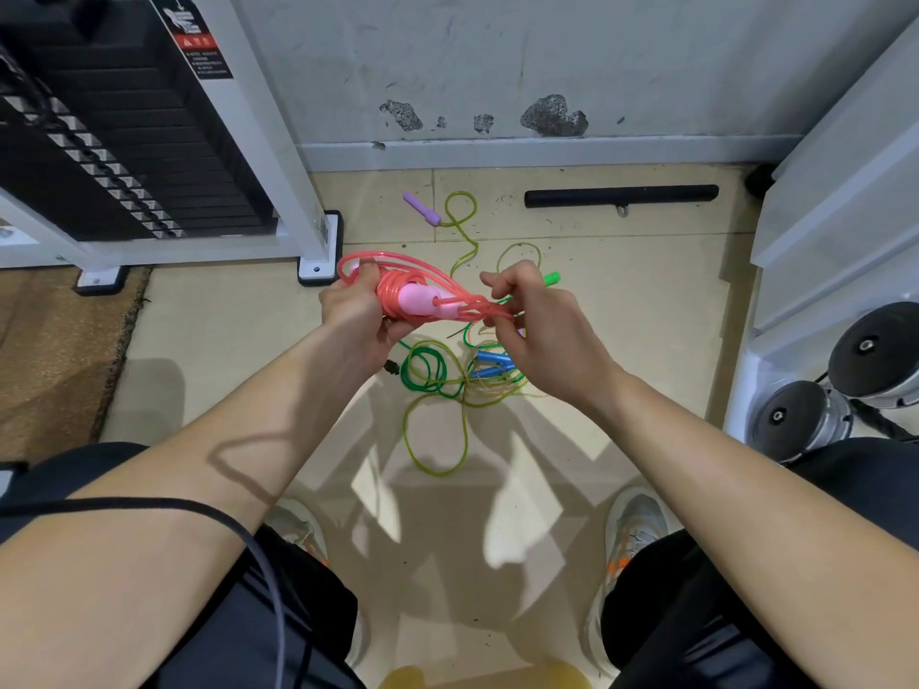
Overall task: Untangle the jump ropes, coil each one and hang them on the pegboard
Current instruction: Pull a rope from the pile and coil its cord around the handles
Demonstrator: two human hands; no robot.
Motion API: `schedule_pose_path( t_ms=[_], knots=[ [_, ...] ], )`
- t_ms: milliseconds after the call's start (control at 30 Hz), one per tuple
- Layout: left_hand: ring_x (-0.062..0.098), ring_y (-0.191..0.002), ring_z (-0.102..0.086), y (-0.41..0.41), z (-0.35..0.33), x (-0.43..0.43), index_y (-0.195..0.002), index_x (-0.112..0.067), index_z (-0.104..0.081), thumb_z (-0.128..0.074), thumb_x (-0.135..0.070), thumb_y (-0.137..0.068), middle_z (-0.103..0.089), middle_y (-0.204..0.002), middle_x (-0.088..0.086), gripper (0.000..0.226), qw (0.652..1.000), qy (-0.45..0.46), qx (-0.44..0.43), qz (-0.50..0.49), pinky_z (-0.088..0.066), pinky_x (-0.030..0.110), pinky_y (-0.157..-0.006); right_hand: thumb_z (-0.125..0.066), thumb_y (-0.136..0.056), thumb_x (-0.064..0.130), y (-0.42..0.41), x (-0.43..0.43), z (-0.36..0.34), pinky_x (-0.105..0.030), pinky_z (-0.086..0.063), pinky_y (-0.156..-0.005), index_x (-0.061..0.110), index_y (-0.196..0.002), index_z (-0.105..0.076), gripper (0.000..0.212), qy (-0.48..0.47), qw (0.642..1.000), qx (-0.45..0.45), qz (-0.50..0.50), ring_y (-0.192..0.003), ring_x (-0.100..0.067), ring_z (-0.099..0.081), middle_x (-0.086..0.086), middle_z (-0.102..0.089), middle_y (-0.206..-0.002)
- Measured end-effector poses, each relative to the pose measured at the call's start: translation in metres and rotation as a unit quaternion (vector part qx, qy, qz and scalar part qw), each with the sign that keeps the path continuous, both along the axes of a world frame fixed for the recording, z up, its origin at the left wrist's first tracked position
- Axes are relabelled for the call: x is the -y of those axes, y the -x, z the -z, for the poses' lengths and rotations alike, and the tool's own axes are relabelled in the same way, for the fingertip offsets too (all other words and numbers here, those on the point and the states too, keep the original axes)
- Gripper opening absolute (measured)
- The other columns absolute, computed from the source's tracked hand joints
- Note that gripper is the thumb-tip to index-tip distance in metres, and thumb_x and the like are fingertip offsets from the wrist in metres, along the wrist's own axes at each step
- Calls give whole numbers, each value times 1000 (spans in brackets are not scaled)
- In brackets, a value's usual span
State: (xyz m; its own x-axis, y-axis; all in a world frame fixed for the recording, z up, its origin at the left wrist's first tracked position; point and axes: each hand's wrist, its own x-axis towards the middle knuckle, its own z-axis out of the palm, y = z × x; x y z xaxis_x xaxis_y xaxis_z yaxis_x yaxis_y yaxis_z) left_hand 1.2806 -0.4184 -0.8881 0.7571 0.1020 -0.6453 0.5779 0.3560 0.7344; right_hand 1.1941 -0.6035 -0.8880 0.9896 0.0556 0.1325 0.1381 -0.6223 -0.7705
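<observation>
item 1, pink rope (398, 285): freed from the pile and gathered into a long bundle of loops, a pink handle (422, 300) lying along it. held up above the floor, straight ahead of me. i judge it nearly coiled, not yet hung.

item 2, left hand (355, 310): fingers curled round the left end of the bundle, gripping the loops.

item 3, right hand (537, 330): fingers bent, pinching the strands at the bundle's right end. whether it is tightening a wrap or only steadying, i cannot tell.

item 4, green rope (422, 370): on the floor below my hands, a few loose rings, crossing the next item. a green handle (551, 279) shows just beyond the right hand.

item 5, yellow-green rope (462, 256): runs from a purple handle (421, 208) near the wall to a wide loop nearer my shoes (641, 524).

item 6, blue handles (492, 365): a pair in the knot where the cords cross; which cord is theirs i cannot tell.

tally: one rope close to done; the floor pile is left to untangle and coil; nothing hung; no pegboard in view.

surface: glossy beige floor tiles (224, 340), littered with small scraps near the wall; brown mat (49, 350) at left.

room: weight stack (124, 141) in a white frame at left; black bar (621, 196) lying along a chipped grey wall (497, 67); dumbbells (805, 415) at right.
</observation>
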Motion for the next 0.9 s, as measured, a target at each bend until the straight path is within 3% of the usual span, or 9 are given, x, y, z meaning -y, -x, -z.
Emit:
schedule_pose_path(
  t_ms=[67, 200, 333, 400, 533, 667, 900],
  knots=[
    [34, -78, -75, 0, 1, -1, -120, -2, -61, -58, -21, -101, -73, -106, 24, 27, 1000, 3, -4, 3, -59, 41, -51, -57, -91, 6, -3, 3, -1, -46, -57, -79, 21, -95, -50, 17, -16, 1000, -1, 13, -101, -23, -71, -6, -71, -118],
    [38, -82, -75, -1, 5, -2, -121, 0, -60, -58, -19, -100, -73, -101, 24, 28, 1000, 4, -5, 3, -60, 44, -54, -60, -84, 2, -2, 4, 1, -44, -57, -80, 11, -88, -60, 10, 15, 999, 37, 14, -99, -28, -69, -10, -72, -101],
    [37, -81, -75, -5, 8, -7, -122, -3, -61, -55, -12, -98, -73, -105, 24, 26, 1000, -25, -8, -1, -59, 41, -52, -69, -79, -3, -8, 11, -1, -36, -55, -84, 5, -84, -65, 10, 27, 990, 136, 25, -105, -19, -61, -6, -62, -108],
    [37, -84, -75, -5, 9, -9, -124, -4, -60, -54, -13, -99, -72, -107, 24, 27, 999, -30, -10, 1, -59, 40, -50, -72, -81, -5, -8, 12, -5, -34, -55, -79, 5, -83, -64, 13, -37, 991, 123, 22, -99, -17, -62, -2, -63, -99],
    [37, -91, -73, -5, 10, -12, -133, -12, -58, -54, -19, -102, -69, -115, 20, 32, 999, -30, -28, 12, -59, 40, -48, -71, -86, -5, -6, 9, -14, -25, -52, -76, 12, -81, -57, 23, -198, 980, -5, 16, -94, -18, -71, -6, -73, -93],
    [35, -91, -73, -6, 10, -16, -138, -15, -57, -51, -9, -101, -69, -118, 18, 39, 997, -24, -55, 48, -61, 43, -53, -65, -87, -8, -9, 13, -18, -42, -57, -86, 10, -83, -53, 22, -316, 947, -52, 11, -99, -32, -71, -19, -73, -96],
    [31, -92, -71, 2, 7, -10, -118, -16, -62, -49, -7, -101, -67, -112, 15, 23, 988, -17, -85, 125, -62, 44, -56, -53, -93, -7, -14, 9, -23, -38, -53, -79, 12, -82, -47, 23, -446, 889, -88, 52, -72, -22, -62, -8, -64, -71]
  ],
)
